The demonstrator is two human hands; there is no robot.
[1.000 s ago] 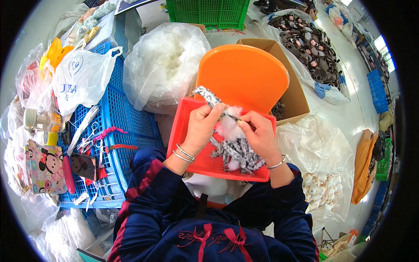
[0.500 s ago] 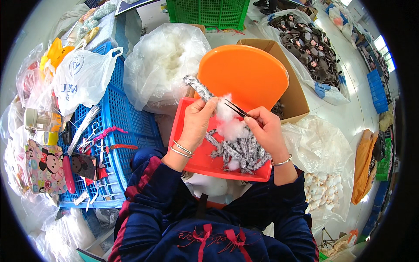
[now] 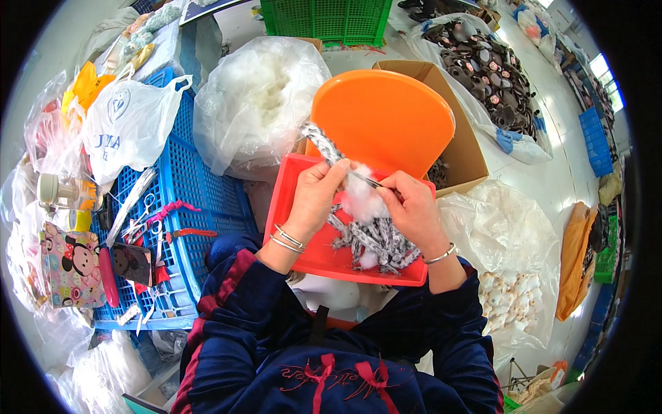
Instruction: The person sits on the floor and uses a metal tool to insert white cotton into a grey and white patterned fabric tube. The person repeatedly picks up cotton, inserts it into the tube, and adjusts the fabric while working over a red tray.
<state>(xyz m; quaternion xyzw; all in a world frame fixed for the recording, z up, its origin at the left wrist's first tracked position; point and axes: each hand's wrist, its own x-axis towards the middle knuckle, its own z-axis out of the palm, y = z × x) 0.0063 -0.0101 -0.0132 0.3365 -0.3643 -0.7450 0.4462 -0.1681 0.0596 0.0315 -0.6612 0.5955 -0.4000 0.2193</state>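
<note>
Between finger and thumb, my left hand (image 3: 315, 195) pinches a narrow grey-and-white plush tube (image 3: 324, 143), which points away up and left. My right hand (image 3: 414, 209) is closed on dark tweezers (image 3: 372, 183), their tips in white stuffing (image 3: 362, 199) at the near end of the tube. How far the tips reach inside is hidden by the fluff. Under both hands is a red tray (image 3: 303, 261) on my lap, holding a heap of similar plush pieces (image 3: 383, 243) with a tuft of stuffing among them.
An orange stool seat (image 3: 383, 121) stands beyond the tray, before a cardboard box (image 3: 469, 162). Behind my left hand sits a clear bag of stuffing (image 3: 258, 103). Blue crates (image 3: 214, 207) with scissors and bags stand at left; a bag of small pale pieces (image 3: 510, 297) lies at right.
My right hand and the tweezers have moved left, closer to my left hand, and the tips have gone into the stuffing by the tube's end. The tube has shifted slightly right.
</note>
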